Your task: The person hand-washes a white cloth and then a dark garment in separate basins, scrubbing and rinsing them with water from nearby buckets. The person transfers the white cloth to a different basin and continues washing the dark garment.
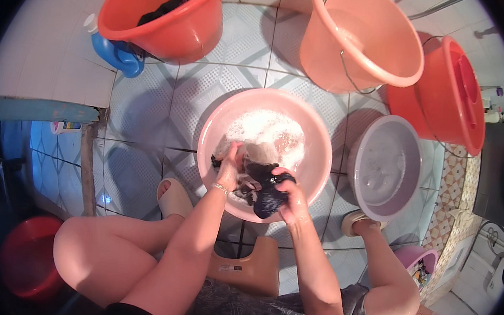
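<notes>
A round pink plastic basin (319, 181) stands on the floor in front of me, with foamy suds (264, 120) and wet clothes in it. My right hand (293, 195) grips a wet black cloth garment (270, 199) at the basin's near side, fingers bent over its edge. Beside it, my left hand (232, 164) is down among the clothes, with a bracelet at the wrist. Its fingers lie against a greyish wet cloth (261, 153) and are partly hidden by cloth and suds, so whether they hold it is unclear.
A grey-purple basin (353, 166) with sudsy water stands to the right. Farther off are a red tub (204, 32) holding dark cloth, a peach bucket (315, 50) and a red bucket (432, 97). A blue jug (125, 61) stands far left. An orange-brown stool (250, 274) lies between my legs.
</notes>
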Demonstrator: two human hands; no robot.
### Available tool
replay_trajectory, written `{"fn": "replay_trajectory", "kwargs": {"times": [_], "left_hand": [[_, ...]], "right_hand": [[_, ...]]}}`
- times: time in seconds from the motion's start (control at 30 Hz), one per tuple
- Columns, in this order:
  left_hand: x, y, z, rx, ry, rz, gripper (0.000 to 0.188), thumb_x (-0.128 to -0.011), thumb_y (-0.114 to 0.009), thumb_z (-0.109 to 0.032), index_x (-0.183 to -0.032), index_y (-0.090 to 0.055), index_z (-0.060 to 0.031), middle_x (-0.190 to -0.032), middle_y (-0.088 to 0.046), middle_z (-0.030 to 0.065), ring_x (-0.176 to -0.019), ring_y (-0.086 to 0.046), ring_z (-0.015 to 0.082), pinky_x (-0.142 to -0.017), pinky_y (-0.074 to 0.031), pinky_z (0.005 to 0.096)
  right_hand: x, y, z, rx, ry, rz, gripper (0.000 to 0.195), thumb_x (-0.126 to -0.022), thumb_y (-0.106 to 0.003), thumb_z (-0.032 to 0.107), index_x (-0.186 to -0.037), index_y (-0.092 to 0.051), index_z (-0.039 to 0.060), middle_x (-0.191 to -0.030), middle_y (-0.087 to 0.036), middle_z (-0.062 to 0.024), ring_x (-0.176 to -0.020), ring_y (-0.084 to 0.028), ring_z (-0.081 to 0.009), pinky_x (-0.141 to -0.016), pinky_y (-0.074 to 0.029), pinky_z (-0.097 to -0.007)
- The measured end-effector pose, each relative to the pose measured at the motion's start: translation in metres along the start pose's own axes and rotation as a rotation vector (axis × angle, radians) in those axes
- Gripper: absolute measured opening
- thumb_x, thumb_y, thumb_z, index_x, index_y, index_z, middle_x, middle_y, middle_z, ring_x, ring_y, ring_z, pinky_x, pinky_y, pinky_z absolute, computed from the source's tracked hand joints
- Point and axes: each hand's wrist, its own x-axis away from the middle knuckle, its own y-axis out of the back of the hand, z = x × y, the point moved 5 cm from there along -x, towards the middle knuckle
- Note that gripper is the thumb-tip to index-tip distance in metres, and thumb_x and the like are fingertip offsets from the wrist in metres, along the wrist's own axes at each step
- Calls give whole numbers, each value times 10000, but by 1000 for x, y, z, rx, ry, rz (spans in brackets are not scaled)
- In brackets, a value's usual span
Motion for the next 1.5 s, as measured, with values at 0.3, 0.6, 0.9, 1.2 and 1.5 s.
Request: {"fn": "replay_trajectory", "kwargs": {"times": [0.3,0.6,0.9,1.2,1.5], "left_hand": [[116,-113,-74,181,51,597,268,-845,-539,-223,-1047,-472,-59,-930,-593,90,-807,-596,208,-740,-500,340],[168,-131,-61,-536,-847,33,155,-816,-552,-86,-910,-536,37,-790,-590,90,-710,-572,146,-653,-458,279],[179,-105,-66,-465,-757,-341,540,-810,-534,-439,-819,-560,101,-824,-607,204,-786,-590,298,-726,-423,377],[136,-98,-48,-146,-470,-99,451,-861,-466,-413,-717,-512,11,-736,-552,87,-657,-528,194,-632,-418,325],[162,-108,-56,209,-82,308,365,-855,-376,-407,-754,-484,-73,-629,-512,44,-576,-520,153,-532,-470,282]], "right_hand": [[39,-8,-5,-394,141,-69,338,-830,-453,380,-1044,-522,129,-987,-579,-73,-856,-557,-245,-705,-460,-426],[63,-50,2,-581,285,93,397,-799,-550,402,-1083,-539,125,-1102,-529,-49,-1048,-465,-237,-917,-359,-409],[61,-62,10,-124,572,-217,250,-808,-584,131,-1010,-527,-5,-914,-586,-77,-814,-551,-155,-730,-450,-276],[48,-39,13,107,604,-257,161,-781,-580,109,-889,-569,-9,-851,-592,-94,-741,-573,-147,-641,-471,-270],[65,-52,-14,-118,152,146,505,-836,-436,504,-1193,-462,147,-1148,-517,-28,-1011,-517,-183,-855,-416,-348]]}}
